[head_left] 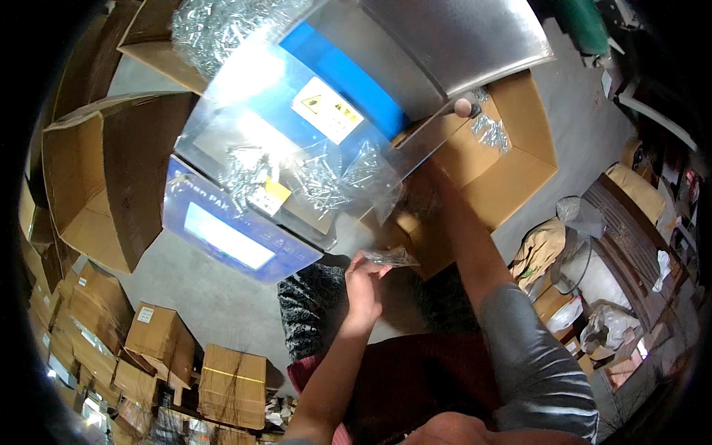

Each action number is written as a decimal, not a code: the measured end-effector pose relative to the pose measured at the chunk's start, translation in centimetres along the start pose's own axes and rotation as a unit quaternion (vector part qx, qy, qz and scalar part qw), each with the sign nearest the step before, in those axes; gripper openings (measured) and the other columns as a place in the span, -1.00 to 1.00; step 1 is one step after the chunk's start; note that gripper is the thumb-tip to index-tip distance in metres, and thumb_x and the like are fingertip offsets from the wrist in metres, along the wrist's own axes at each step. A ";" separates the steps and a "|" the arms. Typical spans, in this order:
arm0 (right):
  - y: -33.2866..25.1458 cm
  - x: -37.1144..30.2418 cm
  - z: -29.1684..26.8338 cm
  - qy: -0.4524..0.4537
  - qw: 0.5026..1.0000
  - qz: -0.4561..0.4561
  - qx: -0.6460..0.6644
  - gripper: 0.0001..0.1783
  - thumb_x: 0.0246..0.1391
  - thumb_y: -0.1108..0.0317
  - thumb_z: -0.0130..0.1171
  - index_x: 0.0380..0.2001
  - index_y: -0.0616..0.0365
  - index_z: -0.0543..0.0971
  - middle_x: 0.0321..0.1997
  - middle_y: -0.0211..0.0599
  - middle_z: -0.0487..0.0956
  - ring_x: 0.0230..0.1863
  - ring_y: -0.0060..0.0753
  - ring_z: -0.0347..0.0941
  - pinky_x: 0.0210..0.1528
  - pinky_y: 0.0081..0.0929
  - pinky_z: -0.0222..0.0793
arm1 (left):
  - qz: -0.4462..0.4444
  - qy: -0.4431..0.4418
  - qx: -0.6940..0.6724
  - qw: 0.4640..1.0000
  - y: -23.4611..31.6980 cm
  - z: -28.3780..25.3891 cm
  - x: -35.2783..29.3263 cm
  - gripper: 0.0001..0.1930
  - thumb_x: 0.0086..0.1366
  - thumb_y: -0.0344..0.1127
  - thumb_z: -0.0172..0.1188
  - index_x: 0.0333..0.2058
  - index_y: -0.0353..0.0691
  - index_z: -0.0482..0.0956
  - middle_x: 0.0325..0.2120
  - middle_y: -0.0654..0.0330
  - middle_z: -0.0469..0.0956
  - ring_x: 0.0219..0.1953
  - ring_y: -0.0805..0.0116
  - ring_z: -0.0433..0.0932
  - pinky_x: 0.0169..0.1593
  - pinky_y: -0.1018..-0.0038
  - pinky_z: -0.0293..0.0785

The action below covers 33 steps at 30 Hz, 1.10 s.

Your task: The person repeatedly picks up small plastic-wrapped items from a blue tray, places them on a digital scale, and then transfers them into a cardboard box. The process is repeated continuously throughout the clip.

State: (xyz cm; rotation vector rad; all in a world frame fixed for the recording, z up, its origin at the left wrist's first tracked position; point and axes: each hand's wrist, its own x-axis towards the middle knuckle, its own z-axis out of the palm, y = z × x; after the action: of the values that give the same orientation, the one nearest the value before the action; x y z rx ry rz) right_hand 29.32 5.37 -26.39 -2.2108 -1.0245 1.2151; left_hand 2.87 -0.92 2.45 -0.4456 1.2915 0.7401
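My left hand (pixel 363 291) is closed on a small clear plastic bag (pixel 393 257), just in front of the machine's lower corner. What lies inside that bag is hard to make out. My right hand (pixel 426 182) reaches forward beside the metal edge of the blue and silver machine (pixel 245 111), above an open cardboard box (pixel 530 122). Shadow and the machine's edge hide its fingers. Clear bags of screws (pixel 319 178) lie on the machine's metal ledge, to the left of my right hand. A white and yellow label (pixel 270 196) sits among them.
A lit screen (pixel 228 236) faces the near side of the machine. To the left stands an open empty-looking carton (pixel 104 178), with several closed cartons (pixel 232 382) below. A heap of bagged screws (pixel 215 33) fills a box at the back. Bags and sacks (pixel 593 274) clutter the right.
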 end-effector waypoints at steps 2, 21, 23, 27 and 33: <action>-2.4 -0.3 3.4 0.017 0.984 0.029 -0.173 -0.39 -0.03 0.26 0.24 0.12 0.21 0.40 0.11 -0.08 0.47 0.08 -0.13 0.42 0.06 -0.24 0.35 | 0.003 -0.024 0.025 0.999 0.1 -0.5 0.2 -0.68 0.05 -0.55 0.00 -0.16 -0.36 0.43 -0.26 0.15 0.49 -0.19 0.27 0.50 0.00 0.35 0.45; -5.3 -3.9 3.1 0.072 0.968 -0.088 -0.223 -0.50 -0.11 0.31 0.34 -0.09 0.21 0.42 -0.18 0.05 0.47 -0.17 0.13 0.43 -0.10 -0.09 0.38 | -0.004 -0.044 0.106 0.993 0.7 1.2 -0.6 -0.56 0.05 -0.48 0.03 -0.02 -0.42 0.43 -0.14 0.10 0.48 -0.07 0.27 0.47 0.04 0.37 0.40; -5.9 -3.9 2.1 0.071 0.970 -0.160 -0.172 -0.64 -0.09 0.40 0.29 -0.19 0.23 0.47 -0.27 0.04 0.49 -0.20 0.13 0.43 -0.12 -0.11 0.39 | -0.006 -0.045 0.114 0.992 0.6 1.1 -0.4 -0.57 0.05 -0.50 0.03 -0.04 -0.41 0.43 -0.15 0.10 0.48 -0.08 0.24 0.48 0.05 0.35 0.39; -5.7 -6.5 1.4 0.051 0.985 -0.026 0.160 -0.59 -0.27 0.39 0.39 -0.25 0.16 0.53 -0.30 -0.20 0.52 -0.27 -0.17 0.46 -0.17 -0.23 0.41 | -0.003 -0.064 0.084 0.994 0.0 -0.5 0.3 -0.59 0.05 -0.52 0.03 -0.06 -0.40 0.41 -0.15 0.07 0.48 -0.10 0.20 0.49 0.05 0.32 0.42; -25.9 -15.9 -10.2 0.049 0.922 -0.057 0.380 -0.70 -0.05 0.49 0.29 -0.18 0.19 0.55 -0.27 -0.42 0.56 -0.31 -0.53 0.48 -0.27 -0.62 0.42 | -0.010 -0.002 0.046 0.999 0.2 -1.2 0.2 -0.73 0.02 -0.60 -0.04 -0.24 -0.31 0.43 -0.31 0.11 0.52 -0.22 0.26 0.52 -0.05 0.37 0.46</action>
State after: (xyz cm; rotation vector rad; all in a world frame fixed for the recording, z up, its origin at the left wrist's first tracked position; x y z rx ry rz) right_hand 22.01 9.71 4.50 -1.5567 -0.4960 1.1705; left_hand 1.93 -1.54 1.98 -0.3814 1.3109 0.6610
